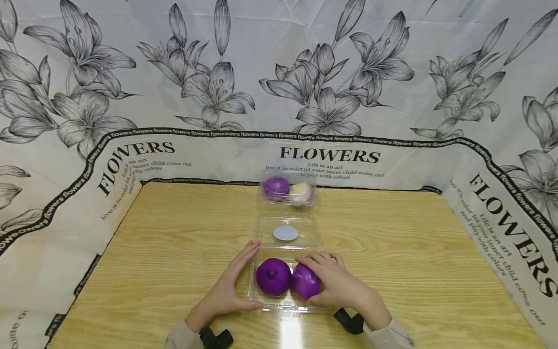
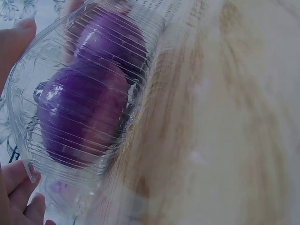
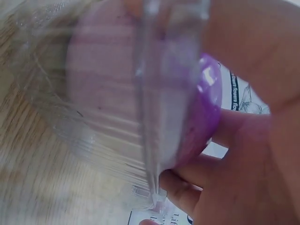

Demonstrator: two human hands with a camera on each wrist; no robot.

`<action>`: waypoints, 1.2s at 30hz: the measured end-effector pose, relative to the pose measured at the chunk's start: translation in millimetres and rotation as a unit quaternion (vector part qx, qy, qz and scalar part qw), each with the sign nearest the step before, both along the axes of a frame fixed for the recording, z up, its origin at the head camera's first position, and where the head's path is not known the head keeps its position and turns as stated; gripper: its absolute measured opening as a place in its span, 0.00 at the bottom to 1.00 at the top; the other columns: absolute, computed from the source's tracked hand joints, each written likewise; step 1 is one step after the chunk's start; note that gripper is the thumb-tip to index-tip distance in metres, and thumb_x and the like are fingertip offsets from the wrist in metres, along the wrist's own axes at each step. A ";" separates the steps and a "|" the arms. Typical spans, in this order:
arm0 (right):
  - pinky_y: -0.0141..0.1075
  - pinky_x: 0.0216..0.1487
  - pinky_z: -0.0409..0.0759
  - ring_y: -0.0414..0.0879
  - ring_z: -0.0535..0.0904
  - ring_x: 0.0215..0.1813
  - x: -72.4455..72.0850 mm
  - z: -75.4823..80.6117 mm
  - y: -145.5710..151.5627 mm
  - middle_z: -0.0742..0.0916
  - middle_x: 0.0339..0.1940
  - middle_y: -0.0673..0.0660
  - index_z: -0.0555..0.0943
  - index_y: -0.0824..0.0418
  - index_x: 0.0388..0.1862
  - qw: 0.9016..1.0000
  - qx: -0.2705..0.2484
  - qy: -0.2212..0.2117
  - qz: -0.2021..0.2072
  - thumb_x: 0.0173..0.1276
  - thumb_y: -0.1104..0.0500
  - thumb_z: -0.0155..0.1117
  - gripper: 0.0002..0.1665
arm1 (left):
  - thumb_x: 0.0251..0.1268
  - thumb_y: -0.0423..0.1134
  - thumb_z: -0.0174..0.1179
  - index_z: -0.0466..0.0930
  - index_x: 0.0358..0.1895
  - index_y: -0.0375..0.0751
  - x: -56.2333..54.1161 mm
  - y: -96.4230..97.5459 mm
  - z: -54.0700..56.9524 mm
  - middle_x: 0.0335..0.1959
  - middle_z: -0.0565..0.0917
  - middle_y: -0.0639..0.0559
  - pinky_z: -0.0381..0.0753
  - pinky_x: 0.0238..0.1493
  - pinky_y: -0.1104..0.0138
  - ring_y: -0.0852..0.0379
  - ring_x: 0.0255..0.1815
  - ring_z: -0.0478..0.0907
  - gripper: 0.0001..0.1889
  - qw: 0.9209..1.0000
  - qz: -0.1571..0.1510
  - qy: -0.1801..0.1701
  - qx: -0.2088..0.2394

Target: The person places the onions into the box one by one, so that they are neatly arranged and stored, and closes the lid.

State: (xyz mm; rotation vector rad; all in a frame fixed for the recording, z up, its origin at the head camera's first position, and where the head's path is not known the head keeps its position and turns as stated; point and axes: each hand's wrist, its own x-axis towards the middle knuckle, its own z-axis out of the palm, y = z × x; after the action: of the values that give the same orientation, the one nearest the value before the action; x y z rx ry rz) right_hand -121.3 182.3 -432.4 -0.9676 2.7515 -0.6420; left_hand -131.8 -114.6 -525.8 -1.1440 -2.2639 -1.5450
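Observation:
A clear plastic clamshell box lies unfolded at the front middle of the table, its lid flat behind it with a white oval sticker. Two round purple vegetables, waxy and kind unclear, sit side by side in the base: a dark left one and a shinier right one. My right hand grips the right one, fingers over its top and thumb low at the front. My left hand spans the box's left side with fingers spread, thumb at the front corner and fingertips at the rear. Ribbed plastic walls show in the left wrist view.
Behind the lid stands another clear box holding a purple vegetable and a whitish-pink one. White flower-printed cloth borders the wooden table at the back and sides. Black straps circle both wrists.

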 end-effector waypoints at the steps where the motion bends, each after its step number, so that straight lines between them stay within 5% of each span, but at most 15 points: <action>1: 0.65 0.63 0.60 0.58 0.69 0.66 0.1 -0.4 0.6 0.77 0.63 0.58 0.71 0.60 0.70 1.000 0.000 -0.001 0.000 0.44 0.50 0.85 0.54 | 0.44 0.60 0.77 0.55 0.74 0.27 -0.2 0.3 -0.1 0.77 0.56 0.35 0.45 0.76 0.48 0.35 0.78 0.46 0.60 1.000 -0.001 0.000 0.000; 13: 0.61 0.65 0.65 0.56 0.70 0.68 -4.0 5.6 14.3 0.77 0.67 0.55 0.70 0.59 0.71 0.995 -0.084 -0.050 0.011 0.56 0.41 0.76 0.48 | 0.43 0.58 0.78 0.55 0.75 0.28 0.0 0.5 0.7 0.78 0.56 0.36 0.45 0.76 0.47 0.35 0.79 0.46 0.60 1.000 0.001 -0.007 -0.004; 19: 0.59 0.64 0.73 0.56 0.74 0.65 -9.8 10.4 25.8 0.80 0.64 0.54 0.72 0.59 0.68 0.987 -0.143 -0.072 0.005 0.66 0.46 0.69 0.36 | 0.43 0.58 0.78 0.55 0.75 0.28 -0.1 1.0 1.3 0.77 0.56 0.35 0.45 0.76 0.48 0.35 0.78 0.46 0.60 1.000 0.000 -0.006 -0.002; 26: 0.46 0.51 0.84 0.52 0.83 0.49 -19.8 10.1 35.1 0.87 0.49 0.57 0.79 0.65 0.58 0.973 -0.226 -0.037 -0.035 0.69 0.59 0.66 0.20 | 0.42 0.57 0.79 0.55 0.75 0.29 0.9 1.3 2.0 0.77 0.56 0.34 0.45 0.76 0.47 0.34 0.78 0.46 0.60 1.000 -0.002 -0.006 -0.002; 31: 0.36 0.48 0.85 0.44 0.82 0.46 -26.5 2.2 37.2 0.86 0.45 0.62 0.80 0.66 0.55 0.941 -0.307 -0.070 -0.123 0.71 0.63 0.64 0.16 | 0.42 0.56 0.78 0.54 0.76 0.31 1.7 1.5 2.7 0.77 0.56 0.34 0.46 0.76 0.45 0.33 0.78 0.46 0.60 1.000 -0.002 -0.010 -0.001; 36: 0.36 0.53 0.84 0.48 0.82 0.51 -35.5 -14.4 34.6 0.80 0.55 0.74 0.69 0.74 0.64 0.870 -0.407 -0.159 -0.227 0.73 0.64 0.60 0.24 | 0.42 0.57 0.78 0.55 0.75 0.29 1.9 1.1 2.1 0.77 0.56 0.35 0.45 0.76 0.46 0.34 0.78 0.46 0.60 1.000 -0.001 -0.010 -0.002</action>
State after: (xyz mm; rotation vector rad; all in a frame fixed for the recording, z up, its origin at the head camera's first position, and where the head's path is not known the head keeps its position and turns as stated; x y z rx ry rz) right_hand -156.8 217.0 -446.7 -0.2159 2.3794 -1.9369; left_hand -129.9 -113.4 -523.7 -1.1365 -2.2798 -1.5615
